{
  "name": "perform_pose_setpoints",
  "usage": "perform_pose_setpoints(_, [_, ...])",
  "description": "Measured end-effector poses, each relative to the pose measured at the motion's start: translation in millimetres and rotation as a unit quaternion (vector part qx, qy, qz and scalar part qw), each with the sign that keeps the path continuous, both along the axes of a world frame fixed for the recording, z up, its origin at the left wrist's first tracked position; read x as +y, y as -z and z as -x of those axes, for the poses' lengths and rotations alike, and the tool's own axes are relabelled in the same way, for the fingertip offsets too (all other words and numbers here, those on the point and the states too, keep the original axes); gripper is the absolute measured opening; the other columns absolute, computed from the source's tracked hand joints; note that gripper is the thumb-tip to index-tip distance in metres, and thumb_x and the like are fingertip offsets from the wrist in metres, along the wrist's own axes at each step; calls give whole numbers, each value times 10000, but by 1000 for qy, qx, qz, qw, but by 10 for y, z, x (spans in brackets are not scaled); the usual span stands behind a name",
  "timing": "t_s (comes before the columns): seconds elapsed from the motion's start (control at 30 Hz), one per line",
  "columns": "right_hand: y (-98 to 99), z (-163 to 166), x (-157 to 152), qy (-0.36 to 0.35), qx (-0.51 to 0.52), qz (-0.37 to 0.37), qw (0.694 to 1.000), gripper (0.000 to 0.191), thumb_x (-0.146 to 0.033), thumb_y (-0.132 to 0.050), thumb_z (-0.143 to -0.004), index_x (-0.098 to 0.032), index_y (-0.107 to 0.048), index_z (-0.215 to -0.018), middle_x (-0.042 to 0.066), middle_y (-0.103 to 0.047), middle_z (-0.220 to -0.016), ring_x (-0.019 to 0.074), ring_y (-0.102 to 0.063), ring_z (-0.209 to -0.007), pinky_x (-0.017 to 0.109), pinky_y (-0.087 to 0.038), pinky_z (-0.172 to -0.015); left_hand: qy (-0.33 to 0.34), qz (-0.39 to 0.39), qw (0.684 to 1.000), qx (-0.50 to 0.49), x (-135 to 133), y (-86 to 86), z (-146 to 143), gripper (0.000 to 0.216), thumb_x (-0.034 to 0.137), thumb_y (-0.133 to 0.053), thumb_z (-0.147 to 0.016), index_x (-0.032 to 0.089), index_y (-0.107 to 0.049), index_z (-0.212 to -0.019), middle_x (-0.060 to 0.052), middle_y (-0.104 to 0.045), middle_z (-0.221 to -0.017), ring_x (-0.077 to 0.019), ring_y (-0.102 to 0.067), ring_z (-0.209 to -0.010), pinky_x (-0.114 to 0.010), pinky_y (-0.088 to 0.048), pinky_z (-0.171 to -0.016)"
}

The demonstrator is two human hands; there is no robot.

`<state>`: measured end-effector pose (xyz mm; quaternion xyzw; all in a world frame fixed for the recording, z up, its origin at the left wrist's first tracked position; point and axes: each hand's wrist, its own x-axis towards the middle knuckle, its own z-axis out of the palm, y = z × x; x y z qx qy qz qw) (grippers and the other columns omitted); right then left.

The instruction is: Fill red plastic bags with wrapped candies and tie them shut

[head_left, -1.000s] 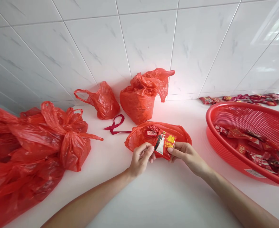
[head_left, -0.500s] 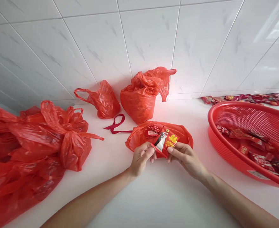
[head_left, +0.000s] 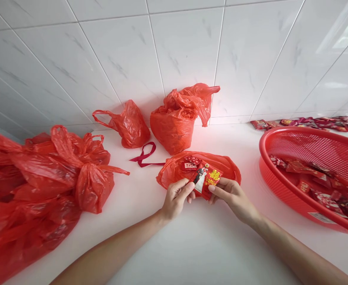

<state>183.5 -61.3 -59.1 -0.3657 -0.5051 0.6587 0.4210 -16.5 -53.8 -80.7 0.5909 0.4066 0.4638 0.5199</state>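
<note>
the left hand (head_left: pixel 176 198) and the right hand (head_left: pixel 235 196) hold one red packet (head_left: pixel 207 180) between them, pinched under the thumbs, the left at its left edge and the right at its lower right corner. the packet is tilted, its printed side up, with a couple in black and white on the half near the left fingers and yellow writing on the half near the right fingers. it is over the near side of an open bag (head_left: pixel 165 174), which spreads out just beyond the fingertips; whether the fingers also touch its rim, i cannot tell. inside the bag, just past the left fingertips, lie a few small sweets (head_left: pixel 190 164).

beyond the left fingers and a little to their left, a dark red ribbon (head_left: pixel 144 159) lies looped on the table (head_left: pixel 191 249), one end reaching the bag. farther past the fingers, near the wall (head_left: pixel 186 51), stand a small bag (head_left: pixel 132 126) with a handle loop and a fuller bag (head_left: pixel 174 128). well to the left of the fingers is a heap of red bags (head_left: pixel 43 170). well to their right stands a red basket (head_left: pixel 276 180) with wrapped snacks (head_left: pixel 325 200) in it, and behind that a row of packets (head_left: pixel 313 122) along the wall.
</note>
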Motion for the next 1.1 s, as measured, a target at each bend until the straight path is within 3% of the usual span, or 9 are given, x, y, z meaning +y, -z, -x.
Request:
perform_pose_setpoints(0.23, [1, -1, 22, -2, 54, 30, 998, 256, -408, -804, -801, -176, -749, -894, 21, -705, -782, 121, -617, -623, 268, -525, -634, 6, -7, 1000, -13, 2, -10, -1, 479, 584, -611, -881, 180, -534, -635, 4, -572, -559, -104, -493, -486, -256, -416, -510])
perform_pose_setpoints(0.4, [11, 20, 23, 65, 160, 84, 981, 247, -418, -825, -781, -194, -727, -811, -17, -660, -716, 90, -603, -596, 223, -512, -613, 36, -17, 999, -22, 11, 9, 24, 438, 602, -636, -855, 169, -626, -787, 1, -599, -599, -112, -503, -504, -269, -440, -533])
perform_pose_setpoints(0.53, [16, 32, -2, 17, 103, 72, 992, 291, -443, -813, -786, -175, -734, -869, -6, -662, -703, 89, -569, -526, 235, -487, -542, 37, -23, 999, -27, 21, 8, 22, 459, 611, -628, -855, 172, -582, -728, 4, -582, -591, -109, -502, -506, -261, -429, -529])
perform_pose_setpoints(0.93, [-8, 27, -17, 17, 27, 3, 999, 327, -467, -803, -783, -171, -741, -905, 16, -697, -716, 131, -600, -545, 292, -502, -572, 19, -5, 1000, -21, 12, -8, 22, 415, 577, -596, -834, 179, -584, -718, -4, -574, -592, -128, -508, -516, -273, -431, -524])
perform_pose_setpoints(1.1, [-12, 23, -19, 15, 16, -7, 1000, 326, -470, -792, -795, -171, -745, -914, 8, -683, -707, 133, -612, -545, 293, -507, -575, -11, 7, 1000, 10, 5, -32, -9, 453, 547, -605, -864, 196, -479, -608, 14, -537, -546, -112, -493, -490, -259, -423, -522])
